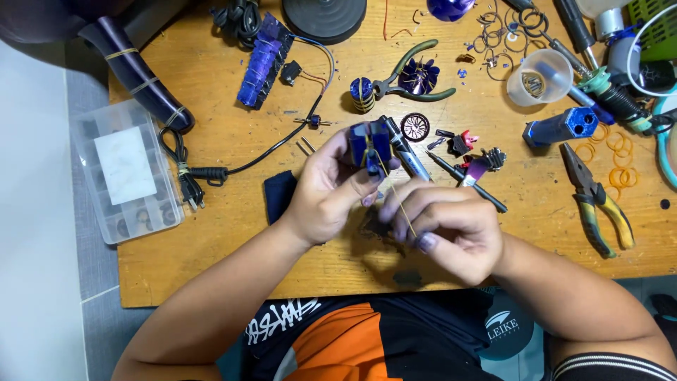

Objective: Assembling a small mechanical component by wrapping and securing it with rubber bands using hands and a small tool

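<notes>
1. Blue and boxy, the small block sat pinched in the left hand, held above the wooden table.
2. Right hand, just below the block, pinched a thin yellow band running up to it; wrapping looked part-done.
3. Beyond the block lay green-handled pliers; more bands waited far right.

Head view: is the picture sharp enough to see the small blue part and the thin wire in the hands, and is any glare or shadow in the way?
Head view: lighting is even and the wooden table shows no strong glare; the blue part in the left hand is sharp; the thin wire at the right hand is faint but traceable; a soft shadow lies under the hands; the frame edges bend slightly.
</notes>
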